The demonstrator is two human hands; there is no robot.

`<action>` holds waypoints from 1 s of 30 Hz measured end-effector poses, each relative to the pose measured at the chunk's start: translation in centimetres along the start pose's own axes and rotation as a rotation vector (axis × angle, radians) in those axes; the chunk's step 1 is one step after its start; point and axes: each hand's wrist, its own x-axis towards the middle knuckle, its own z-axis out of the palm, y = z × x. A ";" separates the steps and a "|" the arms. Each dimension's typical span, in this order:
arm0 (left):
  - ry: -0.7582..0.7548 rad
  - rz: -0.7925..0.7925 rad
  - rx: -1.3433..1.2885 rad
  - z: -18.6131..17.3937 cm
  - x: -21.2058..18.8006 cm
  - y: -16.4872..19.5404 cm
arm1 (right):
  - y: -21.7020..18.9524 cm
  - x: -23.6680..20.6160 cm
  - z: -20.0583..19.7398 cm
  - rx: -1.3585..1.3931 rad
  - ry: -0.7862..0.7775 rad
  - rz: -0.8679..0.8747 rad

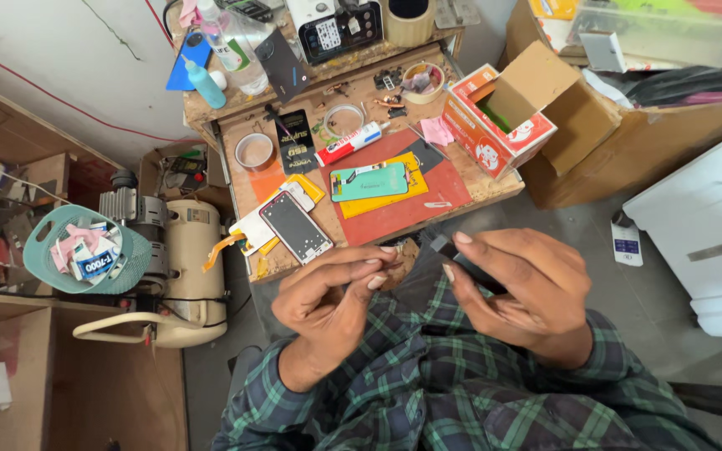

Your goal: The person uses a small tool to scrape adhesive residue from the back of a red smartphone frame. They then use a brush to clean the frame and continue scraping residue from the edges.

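Below cluttered workbench, right hand grips half-hidden dark part; left hand curled, contents unclear.

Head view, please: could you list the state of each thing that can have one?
Left hand: empty, fingers curled beside the right hand.
Right hand: holding a small dark flat piece.
Red carton: open.
Phone: flat, screen dark.
Teal panel: flat on the yellow sheet.
Glue tube: lying down.

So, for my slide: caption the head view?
Right hand holds a dark part; left hand picks nearby, below workbench.
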 end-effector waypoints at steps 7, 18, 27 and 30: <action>-0.011 0.000 0.027 1.8 0.2 2.2 | -0.7 0.4 -2.1 0.015 0.000 0.000; 0.007 0.011 0.035 2.8 -1.3 4.4 | -2.7 0.0 -3.8 0.034 0.003 -0.024; 0.017 0.026 0.136 1.8 -3.3 5.0 | -4.8 -1.2 -2.0 0.068 -0.052 -0.080; 0.037 0.023 0.158 1.8 -3.3 4.8 | -4.7 -1.0 -1.6 0.017 -0.029 -0.043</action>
